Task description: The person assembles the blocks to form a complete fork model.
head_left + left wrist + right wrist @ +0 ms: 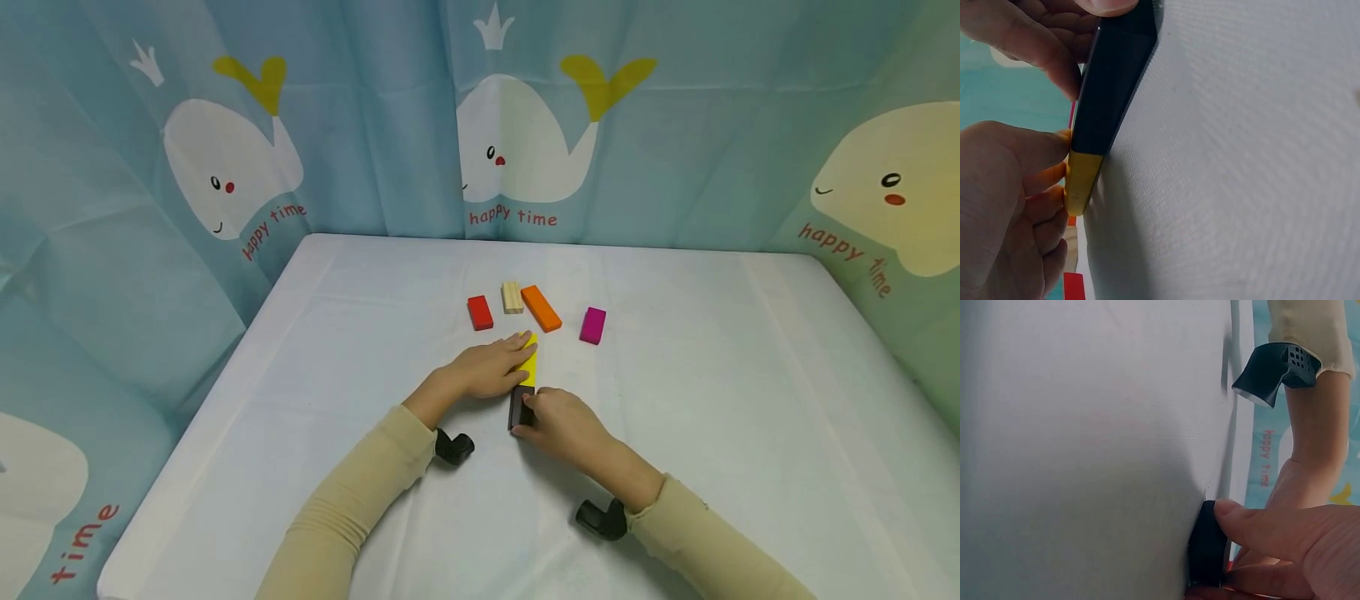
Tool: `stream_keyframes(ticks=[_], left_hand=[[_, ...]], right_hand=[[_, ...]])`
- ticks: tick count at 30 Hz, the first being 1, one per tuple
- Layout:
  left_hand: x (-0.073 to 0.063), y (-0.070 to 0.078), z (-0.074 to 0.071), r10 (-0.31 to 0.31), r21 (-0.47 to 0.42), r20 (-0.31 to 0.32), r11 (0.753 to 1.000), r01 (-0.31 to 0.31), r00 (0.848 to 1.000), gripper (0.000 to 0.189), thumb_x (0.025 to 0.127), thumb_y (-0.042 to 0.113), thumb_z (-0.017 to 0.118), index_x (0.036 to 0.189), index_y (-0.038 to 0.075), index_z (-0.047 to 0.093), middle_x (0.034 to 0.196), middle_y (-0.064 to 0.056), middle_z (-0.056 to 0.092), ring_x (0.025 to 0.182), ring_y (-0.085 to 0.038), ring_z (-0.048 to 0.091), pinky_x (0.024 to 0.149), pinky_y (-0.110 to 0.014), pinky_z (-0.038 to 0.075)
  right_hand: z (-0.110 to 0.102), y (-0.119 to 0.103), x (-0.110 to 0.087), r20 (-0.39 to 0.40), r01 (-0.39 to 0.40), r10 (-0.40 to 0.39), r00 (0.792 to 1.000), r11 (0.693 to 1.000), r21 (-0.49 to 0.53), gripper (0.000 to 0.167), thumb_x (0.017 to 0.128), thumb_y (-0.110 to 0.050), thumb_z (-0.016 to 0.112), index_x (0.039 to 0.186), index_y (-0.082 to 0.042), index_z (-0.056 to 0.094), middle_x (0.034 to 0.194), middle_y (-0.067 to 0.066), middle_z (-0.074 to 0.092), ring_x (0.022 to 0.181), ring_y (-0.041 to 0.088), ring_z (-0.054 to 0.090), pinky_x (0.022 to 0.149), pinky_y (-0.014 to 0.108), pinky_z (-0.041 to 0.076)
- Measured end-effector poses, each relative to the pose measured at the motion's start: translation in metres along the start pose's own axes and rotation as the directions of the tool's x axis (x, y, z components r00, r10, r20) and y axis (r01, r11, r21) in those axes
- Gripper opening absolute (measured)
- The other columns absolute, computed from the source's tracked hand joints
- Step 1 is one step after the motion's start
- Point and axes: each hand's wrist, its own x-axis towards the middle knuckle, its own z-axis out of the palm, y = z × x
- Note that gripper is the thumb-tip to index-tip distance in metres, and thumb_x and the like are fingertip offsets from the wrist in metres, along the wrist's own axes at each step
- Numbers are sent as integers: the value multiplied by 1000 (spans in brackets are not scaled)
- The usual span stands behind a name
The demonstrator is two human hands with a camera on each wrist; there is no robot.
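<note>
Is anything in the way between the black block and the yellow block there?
Nothing visible: the black block meets the yellow block end to end. The right hand holds the black one, the left hand touches the yellow one; the red block lies apart.

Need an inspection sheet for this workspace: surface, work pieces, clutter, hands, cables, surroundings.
Surface: white table, cloth-textured, faint creases.
Work pieces: yellow block and dark block in line, end to end.
Clutter: red block, pale wooden block, orange block and magenta block, lying beyond the dark block.
Hands: left hand touches the yellow block; right hand grips the dark block. Black device at left wrist and right wrist.
Cables: nothing seen.
Surroundings: blue-green curtain, whale prints, "happy time" lettering.
</note>
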Motion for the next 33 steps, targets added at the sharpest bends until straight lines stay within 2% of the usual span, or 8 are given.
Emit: stream_keyframes(ticks=[5,15,25,29,33], left_hand=[[-1,-1,0,9,10,-16,1000,-9,1000,54,99,37,37,146,16,23,152,2,13,137,-10,10,109,-26,12],[-7,-1,6,76,7,-102,997,-76,992,45,98,32,42,140,16,39,145,4,32,133,-9,23,106,-26,23],[-15,-4,16,127,-87,-143,986,-140,982,49,97,34,44,140,12,37,146,1,29,134,-11,21,107,-26,20],[-16,-4,17,130,-99,-160,984,-147,979,49,98,34,43,141,11,36,147,1,28,135,-11,20,107,-25,18],[-16,-4,18,131,-127,-170,980,-154,977,49,98,34,43,141,10,36,147,0,28,135,-12,20,107,-25,18]], right_hand=[[-2,2,1,14,3,-3,1000,999,32,29,73,-22,79,85,2,67,64,2,53,55,13,42,50,26,35],[-5,7,2,24,1,-4,1000,992,123,28,73,-21,78,87,2,70,66,1,57,57,12,43,51,25,35],[-5,10,2,54,2,-10,999,988,152,28,75,-20,77,89,4,69,65,-1,55,57,11,42,52,24,35],[-6,9,1,26,25,-31,999,983,180,29,76,-18,76,89,6,69,64,-2,53,57,11,41,52,25,35],[-8,9,-1,-33,84,-79,996,978,191,24,79,-18,73,82,5,69,58,-6,45,53,8,38,49,24,33]])
